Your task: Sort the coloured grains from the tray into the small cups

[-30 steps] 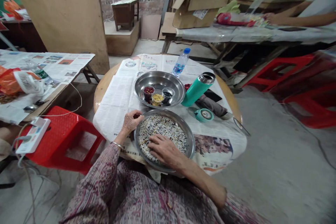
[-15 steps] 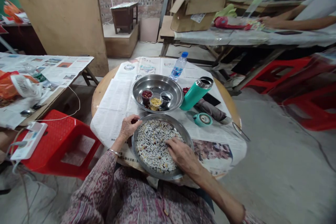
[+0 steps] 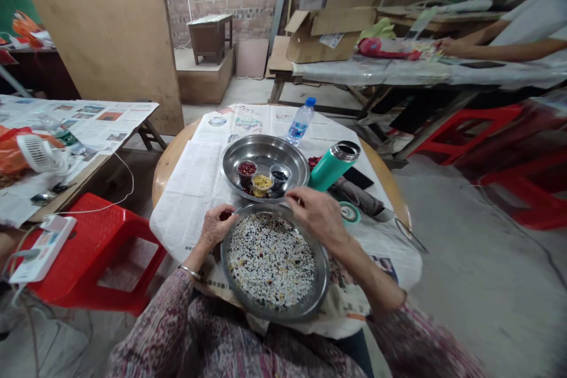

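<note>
A round metal tray [image 3: 322, 286] in front of me holds white grains mixed with black, yellow and a few red bits [image 3: 270, 263]. At its upper left rim, my left hand [image 3: 218, 225] is closed on the edge. My right hand [image 3: 316, 215] hovers over the upper right rim, thumb and fingers pinched together; whatever they hold is hidden or too small to name. Just behind stands a metal basin [image 3: 283, 146] with three small clear cups: red beans [image 3: 247, 170], yellow beans [image 3: 261, 181] and black beans [image 3: 279, 177].
Right of the basin stand a green flask [image 3: 332, 166], its lid [image 3: 349, 212] and a water bottle [image 3: 301, 123]. Newspaper [image 3: 186, 189] covers the round table. A red stool [image 3: 93, 260] with a power strip stands at left. Another person's hands [image 3: 456, 47] work at the far table.
My right hand has lifted from the grains and moved forward, up to the gap between tray and basin. My left hand stays at the rim. The view has tilted slightly upward.
</note>
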Tool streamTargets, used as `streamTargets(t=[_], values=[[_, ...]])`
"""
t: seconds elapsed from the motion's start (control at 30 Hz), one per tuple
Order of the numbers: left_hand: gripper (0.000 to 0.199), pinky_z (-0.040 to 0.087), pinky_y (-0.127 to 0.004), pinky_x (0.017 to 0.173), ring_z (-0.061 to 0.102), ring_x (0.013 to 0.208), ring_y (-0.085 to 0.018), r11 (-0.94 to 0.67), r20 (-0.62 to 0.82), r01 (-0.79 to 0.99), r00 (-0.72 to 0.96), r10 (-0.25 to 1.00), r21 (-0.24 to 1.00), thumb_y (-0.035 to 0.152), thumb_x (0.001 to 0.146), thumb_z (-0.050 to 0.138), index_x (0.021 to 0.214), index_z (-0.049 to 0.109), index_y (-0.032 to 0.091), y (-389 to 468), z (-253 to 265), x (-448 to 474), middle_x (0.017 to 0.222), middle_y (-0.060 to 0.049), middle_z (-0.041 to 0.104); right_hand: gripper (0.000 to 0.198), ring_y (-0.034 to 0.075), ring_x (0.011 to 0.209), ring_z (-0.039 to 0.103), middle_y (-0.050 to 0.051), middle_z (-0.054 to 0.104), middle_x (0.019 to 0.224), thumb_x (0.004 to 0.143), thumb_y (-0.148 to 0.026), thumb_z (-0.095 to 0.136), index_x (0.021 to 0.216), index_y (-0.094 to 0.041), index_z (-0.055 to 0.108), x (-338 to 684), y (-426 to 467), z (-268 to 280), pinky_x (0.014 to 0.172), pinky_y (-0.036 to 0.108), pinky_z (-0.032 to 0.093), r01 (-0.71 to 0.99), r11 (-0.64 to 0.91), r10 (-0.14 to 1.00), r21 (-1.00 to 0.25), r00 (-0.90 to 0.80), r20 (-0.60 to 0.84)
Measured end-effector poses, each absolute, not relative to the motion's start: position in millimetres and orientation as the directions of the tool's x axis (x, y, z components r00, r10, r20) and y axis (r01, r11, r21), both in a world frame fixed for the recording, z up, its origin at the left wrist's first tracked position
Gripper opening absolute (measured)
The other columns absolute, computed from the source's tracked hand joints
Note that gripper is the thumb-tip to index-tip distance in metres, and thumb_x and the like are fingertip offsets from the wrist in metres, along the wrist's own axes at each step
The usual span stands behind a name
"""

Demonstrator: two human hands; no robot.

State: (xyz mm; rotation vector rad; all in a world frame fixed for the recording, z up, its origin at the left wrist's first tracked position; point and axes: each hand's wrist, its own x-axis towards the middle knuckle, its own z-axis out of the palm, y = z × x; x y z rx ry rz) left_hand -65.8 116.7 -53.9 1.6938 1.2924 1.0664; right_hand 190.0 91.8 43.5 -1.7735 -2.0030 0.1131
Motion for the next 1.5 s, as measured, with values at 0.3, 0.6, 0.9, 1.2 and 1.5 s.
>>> streamTargets(t=[0.3,0.6,0.9,1.2,1.5], values=[[0.014,0.041,-0.022,0.058,0.051,0.058,-0.01,-0.203,0.164,0.38,0.133,0.977,0.902,0.03,0.077,0.067,0.079,0.071,0.016,115.8,-50.2,-64.8,0.062,0.002,0.061,0.025,0.027,0.098,0.067,0.014,0.075,0.106,0.084,-0.024,0.058,0.098,-0.021,0.078,190.4,198.7,53.1,0.077,0.034,0.047,0.984,-0.07,0.997,-0.162,0.066,-0.033],[0.015,0.041,-0.022,0.058,0.05,0.058,-0.01,-0.206,0.168,0.385,0.13,0.977,0.899,0.03,0.078,0.068,0.081,0.072,0.016,115.5,-53.5,-64.5,0.062,0.003,0.06,0.024,0.027,0.105,0.066,0.012,0.074,0.109,0.083,-0.026,0.061,0.098,-0.025,0.079,183.1,203.9,50.5,0.084,0.035,0.049,0.991,-0.041,0.995,-0.126,0.03,-0.095],[0.013,0.041,-0.022,0.058,0.051,0.059,-0.011,-0.215,0.175,0.395,0.135,0.975,0.893,0.029,0.078,0.068,0.08,0.071,0.016,116.0,-51.8,-64.7,0.062,0.002,0.06,0.025,0.03,0.103,0.067,0.015,0.074,0.107,0.086,-0.028,0.058,0.099,-0.021,0.078,184.6,198.9,44.4,0.083,0.038,0.049,0.989,-0.042,0.999,-0.144,0.037,-0.038],[0.014,0.042,-0.022,0.059,0.051,0.06,-0.011,-0.206,0.166,0.372,0.137,0.977,0.905,0.029,0.078,0.069,0.081,0.072,0.016,117.2,-53.7,-64.3,0.064,0.002,0.062,0.022,0.023,0.089,0.064,0.012,0.071,0.101,0.088,-0.026,0.053,0.087,-0.018,0.073,185.5,173.8,51.1,0.071,0.031,0.044,0.97,0.024,0.986,-0.24,0.017,0.165],[0.013,0.041,-0.022,0.059,0.05,0.059,-0.01,-0.215,0.173,0.397,0.141,0.975,0.892,0.028,0.078,0.068,0.081,0.072,0.016,116.4,-51.5,-62.8,0.063,0.002,0.06,0.017,0.015,0.073,0.062,0.003,0.067,0.082,0.089,-0.015,0.052,0.079,-0.021,0.064,174.7,14.7,6.0,0.063,0.026,0.039,0.728,0.577,0.767,-0.371,-0.639,-0.062]])
